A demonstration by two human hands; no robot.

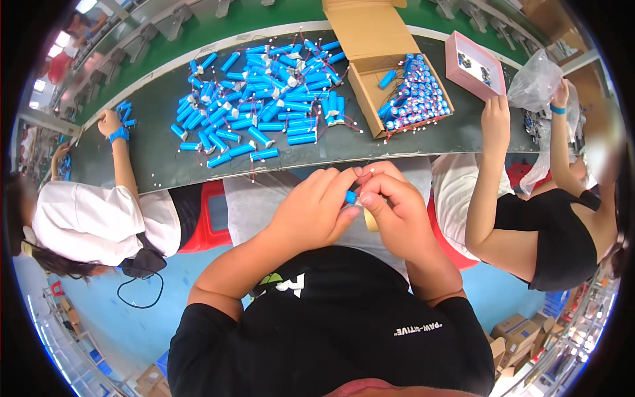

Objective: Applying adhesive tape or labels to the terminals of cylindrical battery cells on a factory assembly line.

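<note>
Both hands are up close together over the lap, just short of the worktop [370, 149] edge. The left hand [314, 212] has its fingers [337, 182] curled shut around a blue cell [350, 196], only the cell's end peeking out between thumb and forefinger. The right hand [393, 212] meets it there, fingertips pinched closed at that same exposed end, touching the left fingertips. A bit of tan tape [370, 218] shows under the right thumb. Beyond, a heap of blue cells [264, 99] with thin wires sprawls on the dark worktop, and an open carton [390, 73] holds more of them packed on end. A pink box [473, 66] sits to its right. A person on each side works at the same worktop.
</note>
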